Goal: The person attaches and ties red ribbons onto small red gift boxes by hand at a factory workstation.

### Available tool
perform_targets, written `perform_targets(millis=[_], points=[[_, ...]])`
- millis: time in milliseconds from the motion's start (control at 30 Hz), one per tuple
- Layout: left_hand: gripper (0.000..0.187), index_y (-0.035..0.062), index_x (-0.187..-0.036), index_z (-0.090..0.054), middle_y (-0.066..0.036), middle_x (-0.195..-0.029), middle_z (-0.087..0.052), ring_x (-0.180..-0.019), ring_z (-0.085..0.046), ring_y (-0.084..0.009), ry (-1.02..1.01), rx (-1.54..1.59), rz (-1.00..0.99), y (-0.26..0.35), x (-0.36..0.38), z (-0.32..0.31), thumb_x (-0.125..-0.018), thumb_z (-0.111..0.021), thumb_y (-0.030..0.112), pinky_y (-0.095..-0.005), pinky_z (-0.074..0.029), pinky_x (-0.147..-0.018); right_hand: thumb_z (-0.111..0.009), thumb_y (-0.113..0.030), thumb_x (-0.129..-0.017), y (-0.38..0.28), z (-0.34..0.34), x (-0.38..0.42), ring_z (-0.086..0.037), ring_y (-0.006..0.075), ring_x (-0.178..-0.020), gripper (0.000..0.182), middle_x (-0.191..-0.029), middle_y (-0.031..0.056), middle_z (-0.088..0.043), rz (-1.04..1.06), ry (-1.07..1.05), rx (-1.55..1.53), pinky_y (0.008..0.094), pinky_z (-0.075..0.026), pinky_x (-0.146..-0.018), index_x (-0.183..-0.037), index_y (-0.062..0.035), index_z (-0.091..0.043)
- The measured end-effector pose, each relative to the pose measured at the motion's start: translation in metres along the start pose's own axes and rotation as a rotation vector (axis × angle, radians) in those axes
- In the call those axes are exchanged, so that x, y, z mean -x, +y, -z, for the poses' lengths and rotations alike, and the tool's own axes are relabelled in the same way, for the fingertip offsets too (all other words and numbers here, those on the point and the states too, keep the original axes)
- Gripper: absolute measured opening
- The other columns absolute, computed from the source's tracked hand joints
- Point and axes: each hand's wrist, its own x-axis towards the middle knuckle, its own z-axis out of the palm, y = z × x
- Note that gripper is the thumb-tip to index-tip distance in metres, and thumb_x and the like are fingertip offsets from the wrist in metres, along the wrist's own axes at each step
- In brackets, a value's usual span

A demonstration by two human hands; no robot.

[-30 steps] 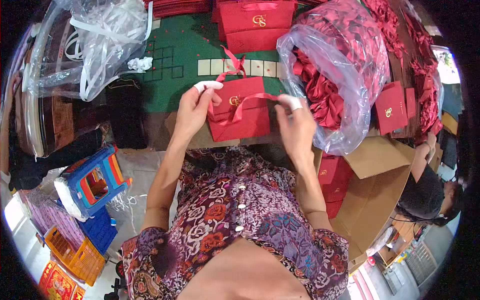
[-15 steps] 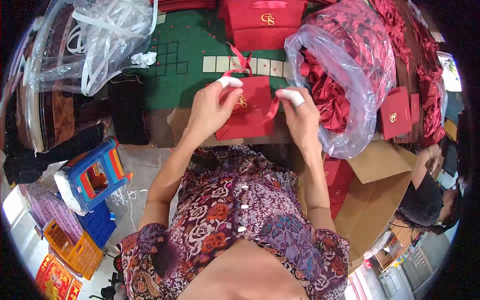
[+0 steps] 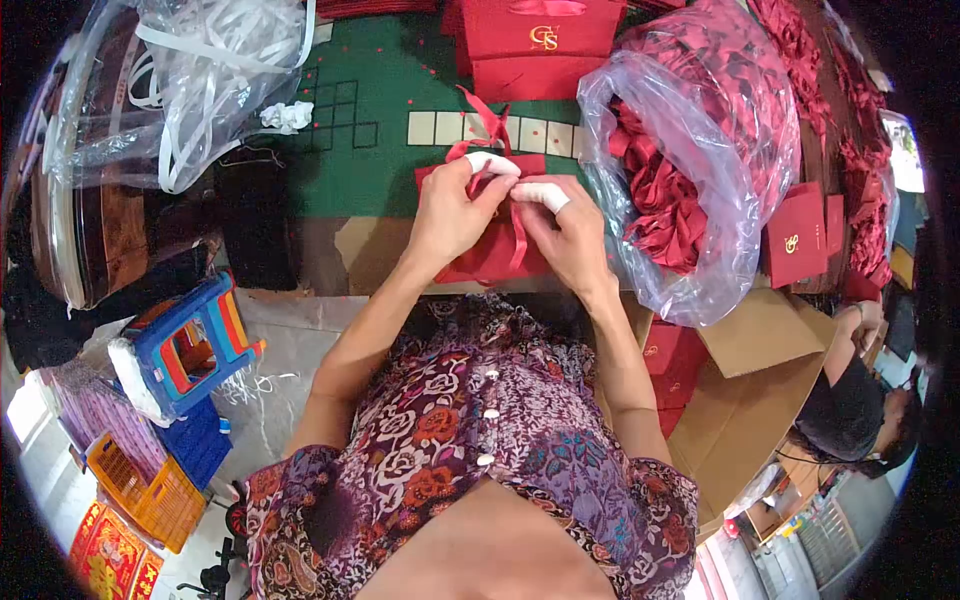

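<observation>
A red paper gift bag (image 3: 485, 258) lies flat at the table's near edge, its gold logo mostly covered by my fingers. Over it, my left hand (image 3: 450, 208) pinches a red satin ribbon (image 3: 520, 240), with white wrapping around a finger. My right hand (image 3: 568, 225), also with a white-wrapped finger, meets the left fingertips and is closed on the same ribbon. One ribbon end hangs down between the hands; other loops and ends stick up beyond the bag's far edge. The exact pinch point is hidden by the fingers.
On the right, a clear plastic bag (image 3: 690, 285) holds many red ribbons. More red gift bags (image 3: 540, 75) stand at the back. White ribbons in plastic (image 3: 215, 90) sit at left. Below the table are a cardboard box (image 3: 735, 420) and a co-worker (image 3: 850, 400).
My right hand has moved left with the ribbon end, and both hands now meet over the bag. The ribbon end hangs nearer the bag's middle.
</observation>
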Motion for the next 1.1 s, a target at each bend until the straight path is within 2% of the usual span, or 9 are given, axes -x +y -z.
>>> perform_targets(millis=[33, 100, 233, 333, 400, 433, 533, 933, 1100], points=[[0.019, -0.0002, -0.104, -0.072, -0.014, -0.094, -0.075, -0.086, -0.073, -0.0212, -0.001, 0.000, 0.001, -0.001, 0.001, 0.002, -0.091, -0.068, 0.013, -0.0332, -0.055, -0.078, -0.069, -0.001, -0.087, -0.002, 0.000, 0.001, -0.068, 0.0242, -0.094, 0.018, -0.102, 0.0101, -0.071, -0.001, 0.000, 0.000, 0.0343, -0.053, -0.082, -0.104, -0.0051, -0.069], [0.016, 0.0003, -0.100, -0.073, -0.009, -0.088, -0.075, -0.082, -0.069, -0.0112, 0.007, 0.124, 0.077, -0.002, 0.003, 0.005, -0.090, -0.070, 0.013, -0.0283, -0.053, -0.075, -0.068, -0.003, -0.091, -0.009, -0.001, 0.004, -0.067, 0.0144, -0.094, 0.018, -0.105, 0.0079, -0.072, -0.280, 0.053, -0.296, 0.0295, -0.052, -0.084, -0.109, -0.0026, -0.069], [0.015, 0.0009, -0.099, -0.074, -0.006, -0.086, -0.074, -0.081, -0.066, -0.0077, 0.013, 0.128, 0.107, -0.002, 0.007, 0.008, -0.090, -0.070, 0.012, -0.0264, -0.053, -0.075, -0.071, -0.008, -0.092, -0.027, 0.006, -0.002, -0.066, 0.0106, -0.094, 0.023, -0.104, 0.0060, -0.074, -0.543, -0.053, -0.404, 0.0265, -0.051, -0.084, -0.113, -0.0007, -0.069], [0.017, 0.0005, -0.101, -0.073, -0.008, -0.089, -0.074, -0.083, -0.067, -0.0097, -0.001, 0.230, 0.100, 0.001, 0.006, 0.005, -0.090, -0.070, 0.013, -0.0279, -0.053, -0.076, -0.071, -0.010, -0.091, -0.020, -0.008, 0.000, -0.066, 0.0099, -0.091, 0.020, -0.100, 0.0052, -0.074, -0.463, 0.058, -0.237, 0.0264, -0.051, -0.083, -0.109, -0.0001, -0.071], [0.019, 0.0007, -0.103, -0.072, -0.012, -0.094, -0.073, -0.086, -0.069, -0.0171, 0.133, 0.044, -0.066, 0.001, 0.002, 0.007, -0.089, -0.071, 0.014, -0.0307, -0.053, -0.077, -0.071, -0.010, -0.091, -0.018, -0.011, -0.001, -0.068, 0.0142, -0.087, 0.016, -0.095, 0.0075, -0.074, -0.405, 0.139, -0.217, 0.0285, -0.052, -0.079, -0.103, -0.0004, -0.072], [0.027, 0.0022, -0.111, -0.069, -0.015, -0.102, -0.070, -0.088, -0.070, -0.0308, 0.195, -0.098, -0.240, -0.001, -0.003, 0.010, -0.088, -0.072, 0.016, -0.0370, -0.054, -0.076, -0.071, -0.010, -0.090, -0.016, -0.008, -0.001, -0.070, 0.0182, -0.086, 0.015, -0.094, 0.0097, -0.074, -0.366, 0.146, -0.056, 0.0301, -0.053, -0.078, -0.102, -0.0011, -0.072], [0.034, 0.0039, -0.117, -0.066, -0.016, -0.105, -0.066, -0.088, -0.067, -0.0396, 0.110, -0.476, -0.225, 0.001, 0.000, 0.015, -0.086, -0.074, 0.017, -0.0429, -0.054, -0.073, -0.072, -0.011, -0.088, -0.012, -0.007, -0.001, -0.071, 0.0280, -0.084, 0.013, -0.091, 0.0146, -0.072, -0.361, 0.150, 0.131, 0.0343, -0.053, -0.075, -0.098, -0.0027, -0.071], [0.020, 0.0045, -0.105, -0.068, -0.015, -0.110, -0.064, -0.083, -0.068, -0.0382, 0.153, -0.543, -0.299, 0.002, 0.004, 0.003, -0.086, -0.070, 0.011, -0.0451, -0.055, -0.071, -0.074, -0.014, -0.084, -0.005, -0.016, -0.006, -0.067, 0.0251, -0.068, 0.013, -0.078, 0.0119, -0.070, -0.278, 0.134, 0.230, 0.0367, -0.052, -0.064, -0.089, -0.0026, -0.071], [0.018, 0.0049, -0.104, -0.068, -0.017, -0.101, -0.070, -0.086, -0.068, -0.0370, 0.141, -0.435, -0.232, 0.000, 0.003, -0.003, -0.086, -0.068, 0.005, -0.0415, -0.054, -0.073, -0.073, -0.014, -0.083, -0.010, -0.018, -0.010, -0.068, 0.0289, -0.070, 0.012, -0.078, 0.0137, -0.069, -0.250, 0.118, 0.310, 0.0389, -0.052, -0.064, -0.086, -0.0030, -0.070]])
